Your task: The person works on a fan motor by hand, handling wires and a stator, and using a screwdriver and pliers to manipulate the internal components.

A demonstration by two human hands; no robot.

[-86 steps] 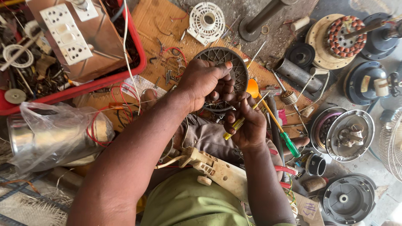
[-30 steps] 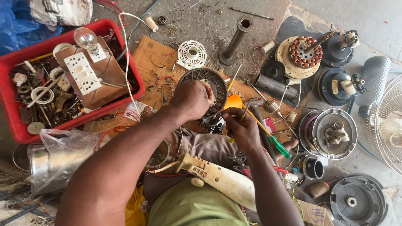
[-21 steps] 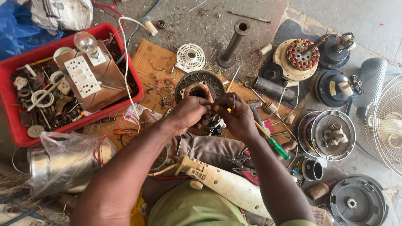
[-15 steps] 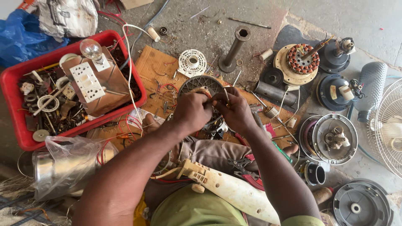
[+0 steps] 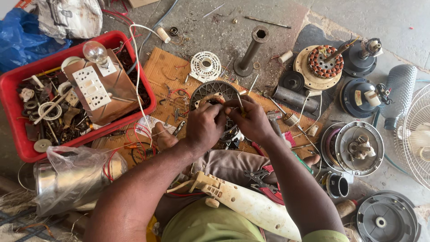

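Both my hands on the round fan motor cover, centre of the frame.

My left hand (image 5: 205, 127) curls closed over the dark ribbed motor cover (image 5: 210, 92); my right hand (image 5: 253, 121) pinches a thin yellow-handled tool (image 5: 241, 104) against it. A white plastic casing (image 5: 251, 206) lies across my lap below. A red tray (image 5: 27, 148) of parts sits upper left, a copper-wound stator (image 5: 325, 62) upper right.

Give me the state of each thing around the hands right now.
Left hand: gripping the round fan motor.
Right hand: pinching a thin tool against the motor.
Fan motor: upright on edge, held.
Red tray: full of parts.
Bulb: unlit, on a switch board.
Stator: bare, windings exposed.
Metal tube: lying on the floor.
Pliers: lying on the lap.
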